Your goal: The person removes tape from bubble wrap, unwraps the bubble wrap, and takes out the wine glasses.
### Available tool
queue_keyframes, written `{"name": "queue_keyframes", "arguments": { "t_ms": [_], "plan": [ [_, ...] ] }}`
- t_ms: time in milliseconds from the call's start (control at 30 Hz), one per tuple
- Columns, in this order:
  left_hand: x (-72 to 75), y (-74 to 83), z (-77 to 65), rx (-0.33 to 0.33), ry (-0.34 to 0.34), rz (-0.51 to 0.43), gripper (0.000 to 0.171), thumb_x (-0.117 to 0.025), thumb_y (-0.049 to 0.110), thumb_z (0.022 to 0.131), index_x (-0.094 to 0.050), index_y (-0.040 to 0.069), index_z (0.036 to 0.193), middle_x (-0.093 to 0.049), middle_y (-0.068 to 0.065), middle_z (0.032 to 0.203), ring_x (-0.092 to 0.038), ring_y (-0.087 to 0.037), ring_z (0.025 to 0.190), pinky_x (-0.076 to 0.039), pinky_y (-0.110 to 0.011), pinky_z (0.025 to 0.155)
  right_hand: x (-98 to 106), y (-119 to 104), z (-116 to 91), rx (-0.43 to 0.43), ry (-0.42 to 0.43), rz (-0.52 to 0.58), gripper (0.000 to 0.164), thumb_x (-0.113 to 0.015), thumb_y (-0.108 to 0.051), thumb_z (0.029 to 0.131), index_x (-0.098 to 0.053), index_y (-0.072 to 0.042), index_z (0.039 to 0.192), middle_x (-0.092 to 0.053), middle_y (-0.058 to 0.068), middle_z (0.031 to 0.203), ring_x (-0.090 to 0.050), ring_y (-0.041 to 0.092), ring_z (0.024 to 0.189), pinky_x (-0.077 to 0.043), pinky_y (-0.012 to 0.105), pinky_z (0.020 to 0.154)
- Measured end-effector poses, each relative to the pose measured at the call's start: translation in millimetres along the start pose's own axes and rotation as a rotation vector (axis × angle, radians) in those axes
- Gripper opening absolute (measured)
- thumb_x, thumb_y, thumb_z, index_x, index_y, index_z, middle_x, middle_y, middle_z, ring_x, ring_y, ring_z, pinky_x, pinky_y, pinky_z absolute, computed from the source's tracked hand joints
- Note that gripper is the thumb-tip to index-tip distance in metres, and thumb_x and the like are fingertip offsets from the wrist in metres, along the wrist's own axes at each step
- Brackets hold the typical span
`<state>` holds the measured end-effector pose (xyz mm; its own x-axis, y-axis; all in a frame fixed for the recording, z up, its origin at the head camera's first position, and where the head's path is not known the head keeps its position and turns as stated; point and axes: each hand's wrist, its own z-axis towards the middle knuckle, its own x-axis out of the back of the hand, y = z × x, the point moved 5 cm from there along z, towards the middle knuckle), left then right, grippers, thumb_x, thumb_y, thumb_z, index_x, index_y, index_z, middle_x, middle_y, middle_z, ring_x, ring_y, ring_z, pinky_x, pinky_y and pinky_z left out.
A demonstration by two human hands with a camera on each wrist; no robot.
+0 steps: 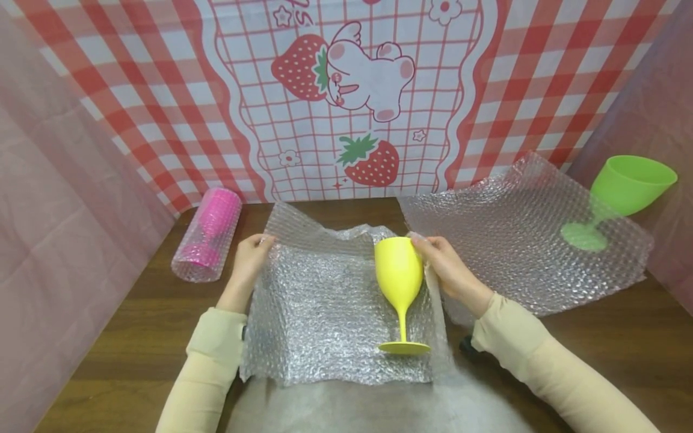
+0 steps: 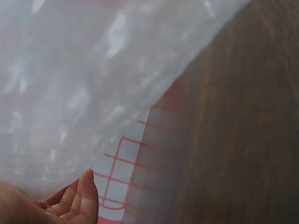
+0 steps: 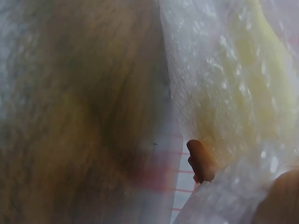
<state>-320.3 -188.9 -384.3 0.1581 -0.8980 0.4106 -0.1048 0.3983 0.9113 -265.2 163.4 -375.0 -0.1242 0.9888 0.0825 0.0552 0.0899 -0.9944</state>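
A sheet of bubble wrap (image 1: pixel 319 313) is spread in front of me, its far edge raised and folded over. My left hand (image 1: pixel 250 264) pinches its left edge near the far corner; the left wrist view shows the fingers (image 2: pixel 86 196) under that edge. On the sheet's right part lies a yellow goblet (image 1: pixel 399 270), bowl away from me and foot towards me. My right hand (image 1: pixel 452 270) pinches the wrap's right edge right beside the goblet's rim. In the right wrist view, the yellow bowl shows through the wrap and one fingertip (image 3: pixel 201 161) pokes past the edge.
At the left, a pink goblet (image 1: pixel 216 213) lies rolled in bubble wrap. Another bubble wrap sheet (image 1: pixel 487 240) covers the right side of the wooden table (image 1: pixel 124 337), overlapping a green goblet (image 1: pixel 630 186) in this view. A checked strawberry cloth (image 1: pixel 357 120) hangs behind.
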Motion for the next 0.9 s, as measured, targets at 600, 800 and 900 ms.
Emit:
{"name": "queue_keyframes", "arguments": {
  "t_ms": [600,800,900],
  "plan": [
    [11.3,-4.4,2.0,-0.012,0.035,-0.023,0.035,-0.051,0.02,0.089,-0.06,-0.007,0.109,-0.058,-0.023,0.11,-0.052,-0.025,0.092,-0.044,-0.033,0.083,4.3,7.2,0.1,0.0,-0.036,0.103,0.047,-0.02,-0.034,0.1,-0.041,-0.015,0.062,-0.047,-0.006,0.061,-0.046,0.006,0.055,-0.047,0.019,0.054],
    [12.4,-5.1,1.2,0.026,0.025,-0.01,0.034,-0.048,0.017,0.091,-0.058,-0.007,0.113,-0.057,-0.024,0.112,-0.051,-0.022,0.091,-0.041,-0.024,0.077,6.6,6.8,-1.1,-0.027,0.016,0.09,0.039,-0.017,-0.033,0.1,-0.038,-0.013,0.073,-0.041,-0.006,0.065,-0.043,0.006,0.058,-0.046,0.018,0.058],
    [12.7,-7.5,2.6,0.042,0.019,-0.016,0.036,-0.048,0.018,0.091,-0.057,-0.008,0.114,-0.057,-0.024,0.113,-0.052,-0.023,0.091,-0.042,-0.024,0.076,9.3,9.0,-1.5,-0.072,0.063,0.084,0.034,-0.014,-0.034,0.099,-0.034,-0.012,0.082,-0.037,-0.004,0.076,-0.04,0.007,0.066,-0.044,0.018,0.064]
  ]
}}
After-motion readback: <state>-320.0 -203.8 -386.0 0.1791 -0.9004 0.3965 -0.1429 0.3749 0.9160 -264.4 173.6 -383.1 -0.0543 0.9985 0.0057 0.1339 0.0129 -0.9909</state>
